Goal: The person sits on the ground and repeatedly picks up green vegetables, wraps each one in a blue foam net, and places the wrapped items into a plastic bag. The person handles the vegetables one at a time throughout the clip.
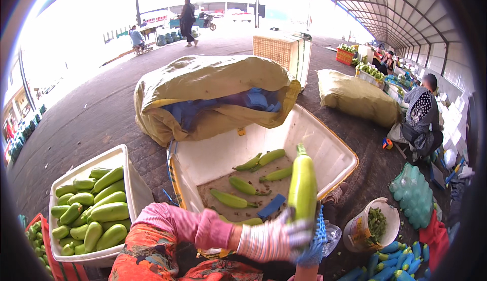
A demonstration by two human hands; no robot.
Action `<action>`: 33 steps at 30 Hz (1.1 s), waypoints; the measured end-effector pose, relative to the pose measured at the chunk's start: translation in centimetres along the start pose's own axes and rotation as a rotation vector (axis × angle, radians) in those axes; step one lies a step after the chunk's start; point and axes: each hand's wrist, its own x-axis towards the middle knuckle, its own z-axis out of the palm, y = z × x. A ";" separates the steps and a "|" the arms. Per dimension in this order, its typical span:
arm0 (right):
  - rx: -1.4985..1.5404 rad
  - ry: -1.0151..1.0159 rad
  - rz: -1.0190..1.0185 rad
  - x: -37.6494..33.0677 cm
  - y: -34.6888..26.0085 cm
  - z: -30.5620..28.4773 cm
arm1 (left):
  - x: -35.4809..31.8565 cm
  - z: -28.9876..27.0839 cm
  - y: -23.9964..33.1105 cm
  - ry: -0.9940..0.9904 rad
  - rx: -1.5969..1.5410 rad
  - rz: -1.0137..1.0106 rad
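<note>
A pale green zucchini stands nearly upright above the right side of a large white foam box. My left hand, in a striped glove, is closed round its lower end; the fingertips are blurred. Just to the right, a blue foam net sleeve covers my right hand and hides its fingers, close against the left glove and the zucchini's base. Inside the box lie several zucchinis and a flat blue piece on a dirty bottom.
A white crate heaped with zucchinis stands left. A tan sack of blue netting leans over the box's far side. At right are a white bucket of green scraps, netted zucchinis, a filled sack and a seated person.
</note>
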 end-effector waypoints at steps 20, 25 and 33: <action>1.585 0.611 1.048 -15.1 8.2 2.6 | 4.7 14.0 -14.0 0.233 -0.630 -0.296; 1.334 0.688 1.245 -19.5 9.8 1.1 | -5.7 31.8 -26.2 -0.470 -0.252 -1.357; 1.153 0.857 1.558 -27.7 7.3 1.5 | -8.7 40.4 -23.7 -0.497 -0.193 -1.509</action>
